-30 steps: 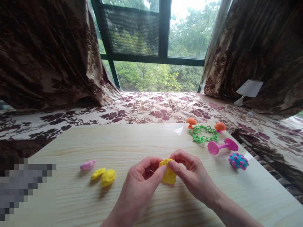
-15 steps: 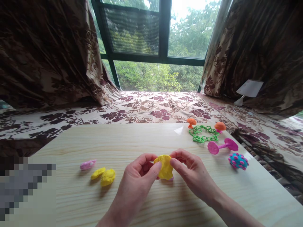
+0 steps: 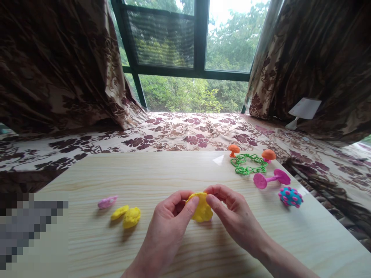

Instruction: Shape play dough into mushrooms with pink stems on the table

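head view: left hand point(image 3: 169, 222) and right hand point(image 3: 232, 214) both pinch soft yellow clay lump point(image 3: 200, 206), held just above pale wood-grain counter point(image 3: 174, 170), near front middle. thumbs on near face, fingers curled behind. advice: press evenly, support back, keep edges from tearing. two small yellow clay pieces point(image 3: 127, 216) and pink clay piece point(image 3: 107, 201) lie apart at left.

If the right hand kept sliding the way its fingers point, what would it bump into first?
The right hand points left and slightly away, pinching the yellow clay lump. That lump comes first; just past it is the left hand, also gripping it. Depth is hard to judge beyond that.
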Demonstrator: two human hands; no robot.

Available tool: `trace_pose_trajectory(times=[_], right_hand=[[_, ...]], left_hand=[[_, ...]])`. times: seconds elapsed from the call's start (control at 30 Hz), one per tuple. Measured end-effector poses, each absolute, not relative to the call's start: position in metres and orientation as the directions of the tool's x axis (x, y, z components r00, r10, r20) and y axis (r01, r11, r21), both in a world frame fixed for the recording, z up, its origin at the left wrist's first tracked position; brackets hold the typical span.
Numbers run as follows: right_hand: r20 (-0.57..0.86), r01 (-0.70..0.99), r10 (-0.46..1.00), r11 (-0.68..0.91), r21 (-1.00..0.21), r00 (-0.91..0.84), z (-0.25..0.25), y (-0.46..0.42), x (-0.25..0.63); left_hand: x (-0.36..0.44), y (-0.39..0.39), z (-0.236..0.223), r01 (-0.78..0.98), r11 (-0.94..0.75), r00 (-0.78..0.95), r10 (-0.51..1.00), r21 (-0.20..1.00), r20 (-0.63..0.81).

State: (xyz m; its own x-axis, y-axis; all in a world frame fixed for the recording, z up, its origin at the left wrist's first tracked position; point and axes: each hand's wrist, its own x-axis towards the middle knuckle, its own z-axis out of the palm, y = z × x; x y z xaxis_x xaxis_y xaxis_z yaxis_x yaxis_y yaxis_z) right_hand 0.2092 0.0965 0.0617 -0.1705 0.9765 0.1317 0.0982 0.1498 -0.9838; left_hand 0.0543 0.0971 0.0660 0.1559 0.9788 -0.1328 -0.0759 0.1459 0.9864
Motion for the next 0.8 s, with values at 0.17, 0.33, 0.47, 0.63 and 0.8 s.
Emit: trace_pose_trajectory(times=[0.17, 0.33, 0.47, 0.63, 0.8], right_hand=[[0.172, 0.118, 0.967, 0.196, -0.974, -0.185, 0.058, 0.096, 0.207], [0.183, 0.166, 0.968, 0.212, -0.963, -0.174, 0.057, 0.095, 0.205], [0.201, 0.201, 0.963, 0.236, -0.951, -0.18, 0.061, 0.093, 0.204], [0.212, 0.183, 0.964, 0.24, -0.953, -0.164, 0.063, 0.092, 0.202], [0.173, 0.165, 0.971, 0.2, -0.966, -0.164, 0.06, 0.096, 0.206]], left_hand=[[0.056, 0.098, 0.069, -0.136, 0.177, 0.17, 0.973, 0.975, -0.153], [0.051, 0.098, 0.063, -0.076, 0.111, 0.184, 0.978, 0.991, -0.096], [0.051, 0.097, 0.062, -0.117, 0.134, 0.185, 0.976, 0.984, -0.111], [0.055, 0.097, 0.066, -0.173, 0.163, 0.1, 0.984, 0.971, -0.147], [0.055, 0.099, 0.075, -0.12, 0.177, 0.207, 0.967, 0.977, -0.15]])
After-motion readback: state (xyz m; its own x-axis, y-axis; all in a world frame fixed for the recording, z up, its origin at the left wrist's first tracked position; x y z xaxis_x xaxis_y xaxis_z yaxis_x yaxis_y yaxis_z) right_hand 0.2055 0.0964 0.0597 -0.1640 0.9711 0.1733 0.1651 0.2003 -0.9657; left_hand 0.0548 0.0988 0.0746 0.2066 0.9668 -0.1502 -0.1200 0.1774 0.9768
